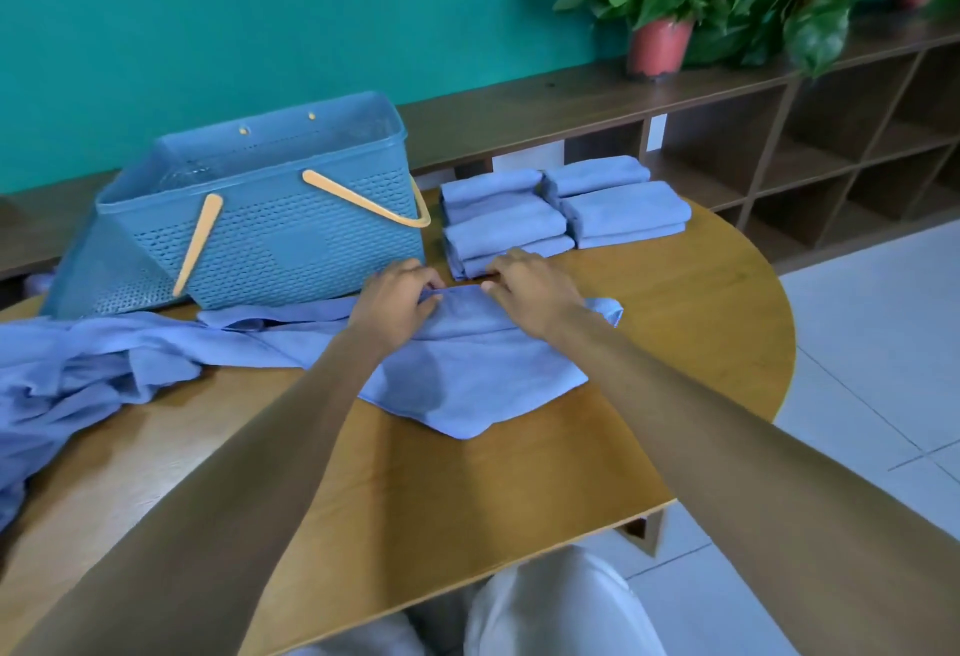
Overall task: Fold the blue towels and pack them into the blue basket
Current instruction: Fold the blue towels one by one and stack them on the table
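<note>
A blue towel (467, 374) lies partly folded on the wooden table in front of me. My left hand (397, 299) pinches its far edge on the left side, and my right hand (530, 289) pinches the same edge a little to the right. Behind them stand stacks of folded blue towels (558, 211). The blue basket (254, 224) with two orange handles sits at the back left, tilted toward me, and nothing is visible inside it. A heap of loose blue towels (78, 374) spreads over the table's left side.
The round wooden table (467, 489) ends at right above a white tiled floor (872, 343). A dark wooden shelf unit (779, 146) runs along the teal wall behind, with potted plants (662, 42) on top. My light trousers show below the table edge.
</note>
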